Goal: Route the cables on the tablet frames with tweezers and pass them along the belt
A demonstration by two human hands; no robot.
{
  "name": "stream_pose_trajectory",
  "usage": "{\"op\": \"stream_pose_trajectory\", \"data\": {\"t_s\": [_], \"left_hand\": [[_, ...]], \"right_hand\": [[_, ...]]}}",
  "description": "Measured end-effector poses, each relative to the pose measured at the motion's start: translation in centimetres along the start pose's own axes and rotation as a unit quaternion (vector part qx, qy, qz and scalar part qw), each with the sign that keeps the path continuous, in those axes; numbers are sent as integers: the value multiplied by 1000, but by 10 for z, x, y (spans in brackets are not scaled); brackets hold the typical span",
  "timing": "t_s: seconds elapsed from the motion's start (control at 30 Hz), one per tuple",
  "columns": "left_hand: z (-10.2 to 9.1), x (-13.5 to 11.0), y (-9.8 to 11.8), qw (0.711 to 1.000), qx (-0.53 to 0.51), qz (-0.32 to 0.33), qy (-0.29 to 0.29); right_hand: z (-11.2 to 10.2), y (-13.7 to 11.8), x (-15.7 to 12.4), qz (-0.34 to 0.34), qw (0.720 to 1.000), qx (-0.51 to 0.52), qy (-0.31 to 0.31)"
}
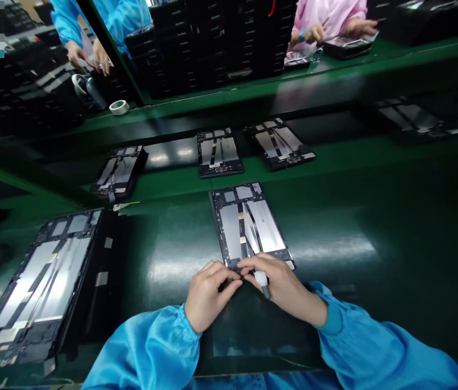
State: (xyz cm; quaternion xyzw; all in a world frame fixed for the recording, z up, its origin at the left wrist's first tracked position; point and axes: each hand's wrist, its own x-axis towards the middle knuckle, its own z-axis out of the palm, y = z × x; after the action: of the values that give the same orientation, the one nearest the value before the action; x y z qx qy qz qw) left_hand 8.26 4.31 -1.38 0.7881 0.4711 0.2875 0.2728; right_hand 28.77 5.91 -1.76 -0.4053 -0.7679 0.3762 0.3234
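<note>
Green bench point(375, 227) | both hands pinch tablet frame point(249, 225) near edge | right hand point(283, 284) apparently grips white tool point(262, 280) | left hand point(208, 292)

Your bench point(375, 227) is a dark green, glossy surface. Straight ahead of you an opened tablet chassis point(249, 225) lies flat on it. To your left sits a larger open chassis point(45, 276) on a black tray. Farther off, three more chassis point(218, 151) lie in a row on the conveyor strip, and a tape roll point(119, 106) rests on the raised green ledge.
</note>
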Motion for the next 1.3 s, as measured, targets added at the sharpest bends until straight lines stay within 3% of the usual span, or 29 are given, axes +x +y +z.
{"op": "stream_pose_trajectory", "data": {"t_s": [0.27,0.4,0.5,0.7,1.1,1.2,1.3], "left_hand": [[6,-3,-1,994,93,48,8],[2,-9,-2,960,240,140,20],[-5,-16,-6,933,304,192,-10],[-11,-23,-13,939,289,185,-29],[-9,-21,-10,923,335,180,-52],[-5,-22,-9,928,332,162,-52],[-3,-23,-8,932,325,153,-50]], "right_hand": [[0,-2,-3,-6,1000,-18,-21],[4,2,-6,-33,997,-59,-24],[6,4,-7,-47,995,-85,-22],[5,3,-6,-44,995,-82,-24],[-1,1,-2,-13,999,-33,-17],[-10,-1,-9,-5,1000,8,10],[-18,-4,-21,44,996,67,27]]}}
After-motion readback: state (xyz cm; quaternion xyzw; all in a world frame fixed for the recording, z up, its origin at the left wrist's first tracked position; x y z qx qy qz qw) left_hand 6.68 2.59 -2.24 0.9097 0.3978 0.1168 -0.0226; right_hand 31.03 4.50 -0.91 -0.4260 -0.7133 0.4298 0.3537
